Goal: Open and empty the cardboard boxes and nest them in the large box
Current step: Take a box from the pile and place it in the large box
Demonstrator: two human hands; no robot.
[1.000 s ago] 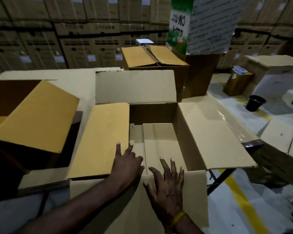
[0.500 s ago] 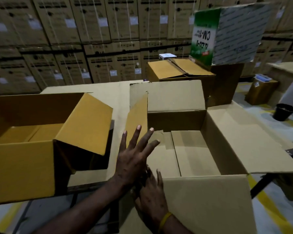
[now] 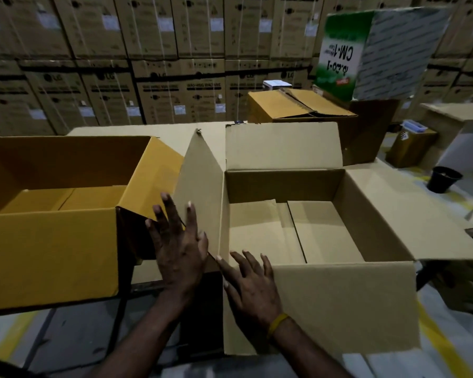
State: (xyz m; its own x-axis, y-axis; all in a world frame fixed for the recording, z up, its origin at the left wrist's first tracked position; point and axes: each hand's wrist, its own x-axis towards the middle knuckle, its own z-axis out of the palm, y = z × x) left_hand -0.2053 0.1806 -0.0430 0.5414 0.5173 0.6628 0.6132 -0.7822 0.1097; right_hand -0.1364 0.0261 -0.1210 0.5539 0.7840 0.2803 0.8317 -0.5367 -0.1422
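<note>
- Pressing the left flap (image 3: 200, 192) of the pale cardboard box (image 3: 339, 304) outward works best with both palms flat, I judge, so the crease folds cleanly.
- Left hand (image 3: 179, 245) lies spread against that upright flap, fingers straight, gripping nothing; right hand (image 3: 253, 285) rests open on the near corner.
- This box sits on the worktop (image 3: 137, 130), holding nothing visible.
- Beside it, the yellow box (image 3: 49, 252) also looks empty.

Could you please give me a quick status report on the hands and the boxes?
Left hand open, flat against raised side flap. Right hand open at brown box near corner. Box empty. Yellow box close alongside.
</note>
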